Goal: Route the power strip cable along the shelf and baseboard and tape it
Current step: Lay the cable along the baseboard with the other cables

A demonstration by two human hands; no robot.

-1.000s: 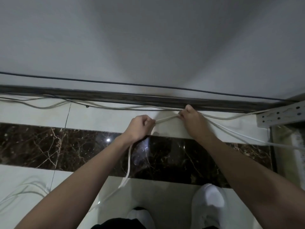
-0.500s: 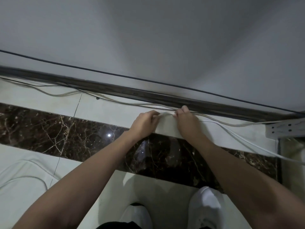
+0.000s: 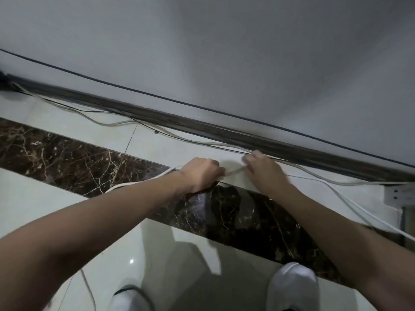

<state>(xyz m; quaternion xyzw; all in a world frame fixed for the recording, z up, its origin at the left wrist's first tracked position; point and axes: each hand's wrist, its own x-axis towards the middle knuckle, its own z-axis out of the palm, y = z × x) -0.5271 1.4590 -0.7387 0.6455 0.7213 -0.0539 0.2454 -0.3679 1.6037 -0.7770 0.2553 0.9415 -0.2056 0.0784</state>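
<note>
Marble band [image 3: 67,153], dark brown, crosses pale floor tile at left. White power strip cable [image 3: 134,184] trails from left over band, along far side of left forearm, into left hand [image 3: 199,173], whose fingers are curled in fist round it. Short taut span bridges to right hand [image 3: 262,169], fingertips pinching it just near dark baseboard [image 3: 202,129] (blurred, grip detail soft). Cable continues right over floor. Power strip [image 3: 398,194] at right edge, white shoe [image 3: 292,286] near right.

No lettering, label, brand or number can be read; the white plastic power strip [image 3: 401,194] is too blurred.
</note>
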